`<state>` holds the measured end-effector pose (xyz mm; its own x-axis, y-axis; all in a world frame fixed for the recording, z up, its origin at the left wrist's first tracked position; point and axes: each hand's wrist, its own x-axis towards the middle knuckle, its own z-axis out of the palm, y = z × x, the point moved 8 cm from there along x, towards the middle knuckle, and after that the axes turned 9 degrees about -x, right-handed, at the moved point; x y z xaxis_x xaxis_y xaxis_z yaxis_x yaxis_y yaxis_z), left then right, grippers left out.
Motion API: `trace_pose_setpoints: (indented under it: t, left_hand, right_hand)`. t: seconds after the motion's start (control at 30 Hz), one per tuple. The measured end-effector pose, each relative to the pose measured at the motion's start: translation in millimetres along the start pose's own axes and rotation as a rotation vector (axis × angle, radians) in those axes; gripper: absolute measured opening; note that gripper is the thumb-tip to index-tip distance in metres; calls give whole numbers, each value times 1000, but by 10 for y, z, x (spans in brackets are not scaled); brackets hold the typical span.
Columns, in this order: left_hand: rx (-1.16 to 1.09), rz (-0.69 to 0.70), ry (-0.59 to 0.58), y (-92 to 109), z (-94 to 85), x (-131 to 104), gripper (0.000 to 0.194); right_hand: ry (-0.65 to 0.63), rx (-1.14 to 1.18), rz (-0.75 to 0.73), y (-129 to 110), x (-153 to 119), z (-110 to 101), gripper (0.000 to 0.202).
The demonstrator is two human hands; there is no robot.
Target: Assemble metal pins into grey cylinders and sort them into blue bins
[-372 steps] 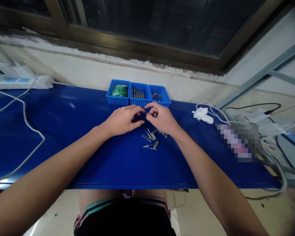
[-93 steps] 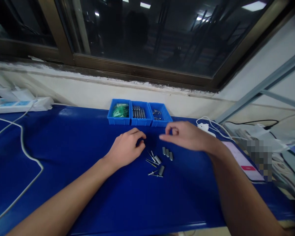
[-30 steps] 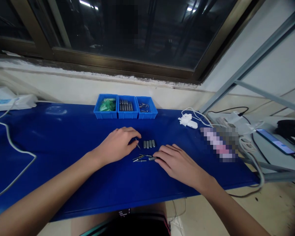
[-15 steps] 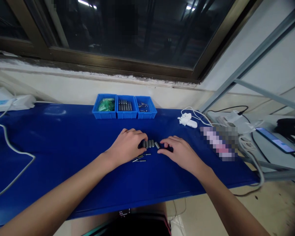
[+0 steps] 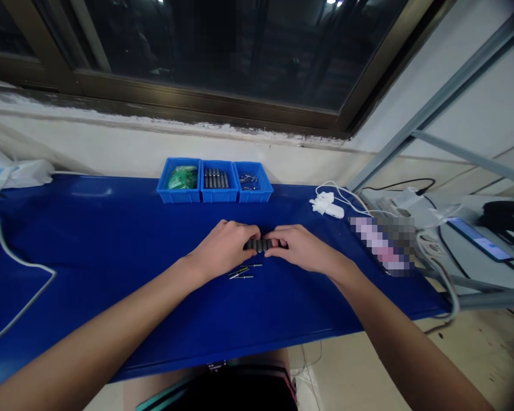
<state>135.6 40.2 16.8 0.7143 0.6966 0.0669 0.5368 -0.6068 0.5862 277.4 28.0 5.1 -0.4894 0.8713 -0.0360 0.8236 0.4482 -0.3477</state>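
A short row of dark grey metal cylinders (image 5: 259, 245) lies side by side on the blue table cover (image 5: 240, 319). My left hand (image 5: 223, 246) curls its thumb and fingers about the left end of the row. At the other end my right hand (image 5: 302, 246) is closed, thumb and fingers pressing in on the cylinders. My fingers hide part of the row. Just in front lie several thin blind rivets (image 5: 241, 276), loose and partly crossed.
Behind my hands stand three blue bins: one with green bags (image 5: 183, 178), one with grey cylinders (image 5: 216, 180), one with rivets (image 5: 249, 181). A white plug with cables (image 5: 328, 205) and a pixelated phone-like object (image 5: 381, 245) lie right. A white cable (image 5: 21, 260) runs left.
My right hand has moved left, bringing the tilted, separate cylinder up against the row. Both hands have closed nearer together. The view has shifted slightly.
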Motion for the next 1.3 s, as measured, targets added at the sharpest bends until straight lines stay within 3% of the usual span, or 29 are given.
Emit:
trace_pose_setpoints:
  t: [0.17, 0.37, 0.6, 0.63, 0.77, 0.93, 1.1, 1.3]
  left_hand:
    - [20, 36, 28, -132, -31, 82, 17]
    - [38, -17, 47, -515, -261, 169, 17]
    - [41, -106, 46, -868, -528, -81, 21]
    - [31, -113, 52, -886, -545, -125, 22]
    - [-17, -125, 93, -904, -566, -236, 29]
    - [-12, -77, 141, -888, -523, -271, 37]
    - [50, 12, 187, -843, -488, -299, 37]
    - [98, 24, 226, -799, -465, -297, 44]
  right_hand:
    - [0, 8, 9, 9, 136, 2, 12]
    - [11, 40, -53, -30, 620, -4, 12]
    - [21, 100, -157, -343, 1018, 96, 12]
    - [16, 133, -149, -362, 1017, 108, 13]
    - [26, 271, -27, -282, 880, 60, 47]
    - [-52, 182, -17, -313, 604, 26, 19]
    - [-45, -9, 33, -428, 526, 103, 21]
    - [-19, -70, 62, -463, 552, 166, 5]
